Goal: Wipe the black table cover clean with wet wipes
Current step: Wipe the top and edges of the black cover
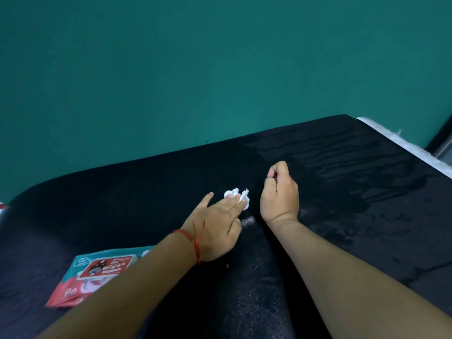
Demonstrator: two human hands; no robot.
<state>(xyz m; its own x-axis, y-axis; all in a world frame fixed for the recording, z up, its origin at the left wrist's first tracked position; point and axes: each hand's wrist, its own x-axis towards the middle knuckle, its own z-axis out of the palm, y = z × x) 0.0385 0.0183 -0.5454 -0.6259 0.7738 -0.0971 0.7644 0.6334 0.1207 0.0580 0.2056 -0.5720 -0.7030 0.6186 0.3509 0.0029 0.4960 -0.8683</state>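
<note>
The black table cover (146,192) fills the lower half of the view, with wet streaks across its right part. My left hand (217,223), a red thread round its wrist, lies flat with straight fingers pressing a crumpled white wet wipe (238,195) onto the cover near the middle. Just to the right, my right hand (280,192) hovers with its fingers curled into a loose fist and nothing visible in it.
A red and teal pack of wet wipes (97,272) lies on the cover at the lower left, partly under my left forearm. A teal wall (195,69) stands behind the table. A white edge (403,143) shows along the table's far right side.
</note>
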